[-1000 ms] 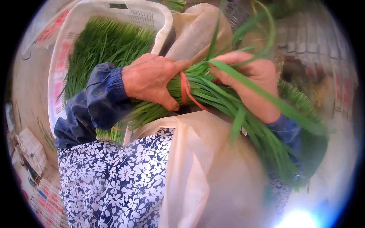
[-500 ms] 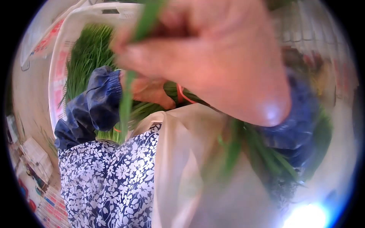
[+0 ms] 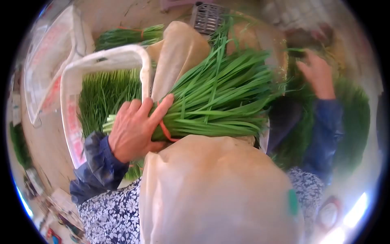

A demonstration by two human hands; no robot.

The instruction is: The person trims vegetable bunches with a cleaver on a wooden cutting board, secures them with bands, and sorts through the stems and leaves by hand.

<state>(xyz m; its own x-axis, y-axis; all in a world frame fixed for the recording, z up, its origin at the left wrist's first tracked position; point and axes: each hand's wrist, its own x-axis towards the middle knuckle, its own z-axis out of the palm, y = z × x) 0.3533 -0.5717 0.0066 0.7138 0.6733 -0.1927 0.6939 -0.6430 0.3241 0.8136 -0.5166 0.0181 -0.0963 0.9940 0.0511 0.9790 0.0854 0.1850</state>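
A thick bundle of green chives (image 3: 219, 97) lies across my lap, pale cut ends to the left and leaf tips to the right. My left hand (image 3: 134, 126) rests over its stem end, gripping it from above with the fingers spread beside an orange-red band (image 3: 165, 131). Out to the far right, my right hand (image 3: 317, 75) is held over the floor, thumb and fingers apart. A thin green leaf (image 3: 295, 49) shows just beside its fingertips; whether it touches them is unclear from the blur.
A white plastic crate (image 3: 65, 97) packed with upright chives stands at the left, another pale crate (image 3: 50, 77) beyond it. Behind lie a tied chive bundle (image 3: 126, 38) and a grey basket (image 3: 207, 18). More chives (image 3: 351, 118) stand at the right. A beige apron (image 3: 219, 183) covers my lap.
My right hand has moved from close before the camera, where it held green leaves, out to the far right, and its fingers have parted. My left hand stays on the bundle, now in full view.
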